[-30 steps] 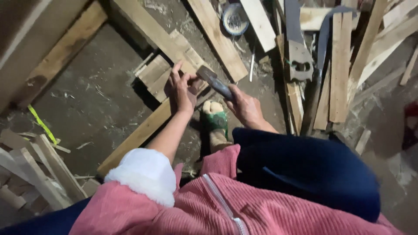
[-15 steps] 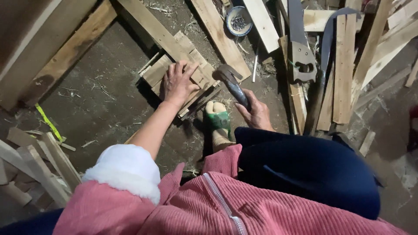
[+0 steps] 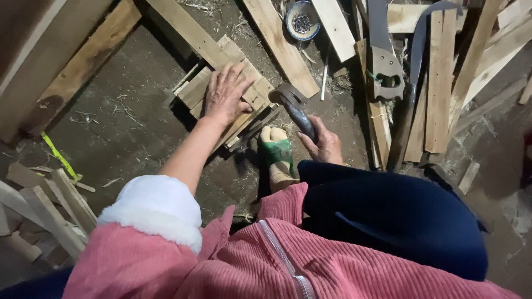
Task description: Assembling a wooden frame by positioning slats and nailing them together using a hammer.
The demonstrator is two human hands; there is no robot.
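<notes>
While the left hand [image 3: 226, 94] lay flat, released, on the slat stack [image 3: 244, 91], a hammer [image 3: 296, 108] was clenched by the right hand [image 3: 327, 145] beside the stack, poised for a steady strike.

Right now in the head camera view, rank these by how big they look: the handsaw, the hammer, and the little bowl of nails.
1. Handsaw, longest, though its blade runs out of frame at the top.
2. Hammer, held in the right hand, which hides part of the handle.
3. Bowl of nails, smallest, partly cut off by the top edge.
</notes>
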